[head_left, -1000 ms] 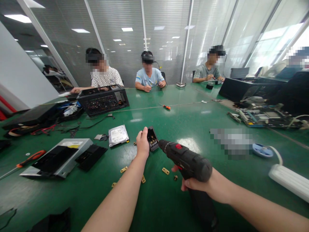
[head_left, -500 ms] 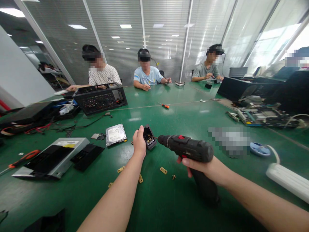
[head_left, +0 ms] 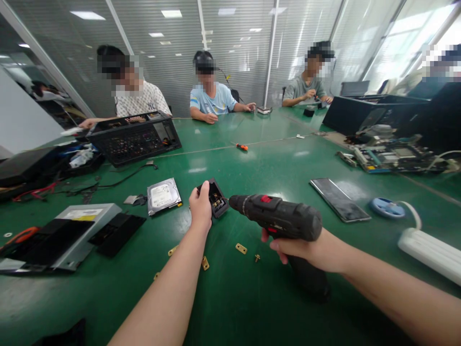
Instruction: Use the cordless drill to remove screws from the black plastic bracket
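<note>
My left hand (head_left: 201,204) grips the left side of a small black box (head_left: 218,202), whose open face shows brass-coloured parts inside. Wrapped round the handle of a black power drill (head_left: 277,215) is my right hand (head_left: 309,247). The drill points left, and its bit tip is at the box's right edge; whether they touch I cannot tell. Below them on the green table lie a brass plate (head_left: 241,248), a small screw (head_left: 257,258) and another brass plate (head_left: 205,263) beside my left forearm. A hard drive (head_left: 163,196) lies left of my left hand.
A metal drive casing (head_left: 86,240) and a black bracket (head_left: 117,234) lie at the left. Further off are a black chassis (head_left: 137,139) and an orange screwdriver (head_left: 242,147). A phone (head_left: 339,199), circuit boards (head_left: 392,156) and a white power strip (head_left: 430,254) are at the right. Several people sit beyond.
The view has shifted, so most things appear slightly lower or further left. My hands still hold the box and drill, with the bit at the box's edge.
</note>
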{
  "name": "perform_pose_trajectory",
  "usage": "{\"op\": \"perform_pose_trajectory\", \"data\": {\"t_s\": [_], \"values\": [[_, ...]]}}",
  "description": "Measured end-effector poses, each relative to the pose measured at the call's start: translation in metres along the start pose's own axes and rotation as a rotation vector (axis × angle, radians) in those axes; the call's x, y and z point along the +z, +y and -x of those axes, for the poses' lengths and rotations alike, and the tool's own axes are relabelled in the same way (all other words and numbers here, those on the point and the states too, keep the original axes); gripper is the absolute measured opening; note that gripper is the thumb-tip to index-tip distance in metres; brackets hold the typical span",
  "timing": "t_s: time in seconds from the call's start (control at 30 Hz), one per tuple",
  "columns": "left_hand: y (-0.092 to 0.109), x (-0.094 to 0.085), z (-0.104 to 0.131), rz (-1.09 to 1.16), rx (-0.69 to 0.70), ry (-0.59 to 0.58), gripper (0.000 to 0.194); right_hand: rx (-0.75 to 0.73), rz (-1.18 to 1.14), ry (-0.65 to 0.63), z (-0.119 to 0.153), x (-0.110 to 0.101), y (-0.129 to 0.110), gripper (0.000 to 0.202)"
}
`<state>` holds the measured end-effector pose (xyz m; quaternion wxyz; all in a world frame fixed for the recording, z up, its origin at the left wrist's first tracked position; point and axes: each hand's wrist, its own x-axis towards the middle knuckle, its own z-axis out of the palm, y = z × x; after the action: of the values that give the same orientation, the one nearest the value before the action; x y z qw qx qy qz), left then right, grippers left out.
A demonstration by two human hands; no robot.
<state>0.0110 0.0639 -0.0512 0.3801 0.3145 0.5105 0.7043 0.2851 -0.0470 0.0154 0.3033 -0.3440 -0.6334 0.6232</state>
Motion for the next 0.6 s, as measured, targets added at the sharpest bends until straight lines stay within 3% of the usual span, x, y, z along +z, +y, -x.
{"op": "perform_pose_trajectory", "data": {"t_s": [0.17, 0.33, 0.6], "values": [[0.001, 0.002, 0.000, -0.009, 0.007, -0.002, 0.047, 0.003, 0.104, 0.033, 0.001, 0.006, -0.002, 0.034], [0.004, 0.002, 0.002, 0.006, -0.020, -0.025, 0.046, 0.033, 0.163, 0.026, 0.002, 0.012, -0.016, 0.030], [0.010, 0.002, 0.006, 0.037, -0.043, -0.071, 0.054, -0.049, 0.228, 0.004, 0.003, 0.014, -0.030, 0.026]]}}
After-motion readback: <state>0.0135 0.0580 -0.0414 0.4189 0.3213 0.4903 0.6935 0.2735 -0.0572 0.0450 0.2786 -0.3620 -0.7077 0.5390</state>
